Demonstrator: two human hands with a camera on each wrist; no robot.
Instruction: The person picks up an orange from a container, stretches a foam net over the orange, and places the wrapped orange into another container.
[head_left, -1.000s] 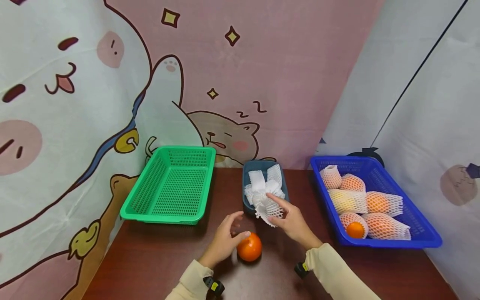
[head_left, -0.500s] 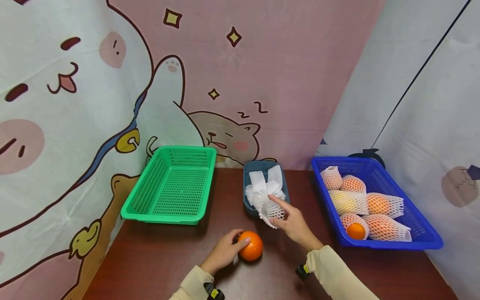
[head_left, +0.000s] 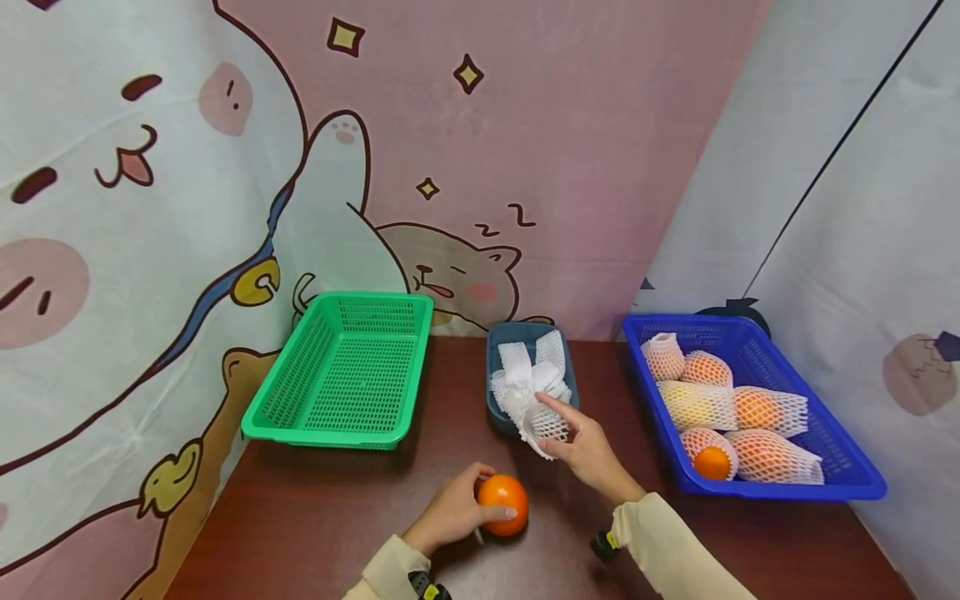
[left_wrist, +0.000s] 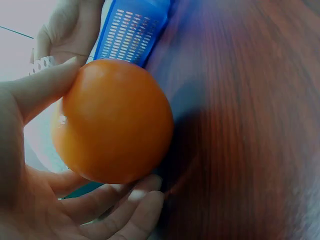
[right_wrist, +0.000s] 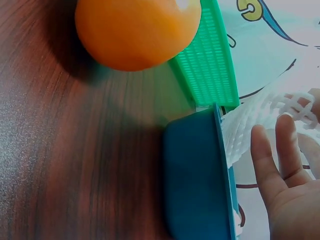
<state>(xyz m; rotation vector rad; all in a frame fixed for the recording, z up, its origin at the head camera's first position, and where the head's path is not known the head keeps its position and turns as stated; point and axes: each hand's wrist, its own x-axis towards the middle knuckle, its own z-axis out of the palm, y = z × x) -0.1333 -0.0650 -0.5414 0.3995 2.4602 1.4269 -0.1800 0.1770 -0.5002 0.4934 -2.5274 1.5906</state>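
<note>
My left hand (head_left: 454,510) curls round an orange (head_left: 502,505), the thumb across its near side and the fingers on its far side. In the left wrist view the orange (left_wrist: 114,121) sits between thumb and fingers, close over the tabletop. Farther right, my right hand (head_left: 588,450) pinches a white foam fruit net (head_left: 546,423) between thumb and index finger. That net hangs over the near rim of a small dark blue bin (head_left: 493,335) holding more white nets. The right wrist view shows two other fingers (right_wrist: 264,155) of this hand extended beside the net.
A green basket (head_left: 405,408) stands to the left. At the right, a blue basket (head_left: 840,483) holds several fruits in foam nets (head_left: 757,407). The brown tabletop (head_left: 315,500) lies under everything, with a printed cloth (head_left: 585,167) rising behind.
My left hand has come in from the left and closed round the orange, which has shifted slightly right and nearer. The right hand and its foam net have barely moved.
</note>
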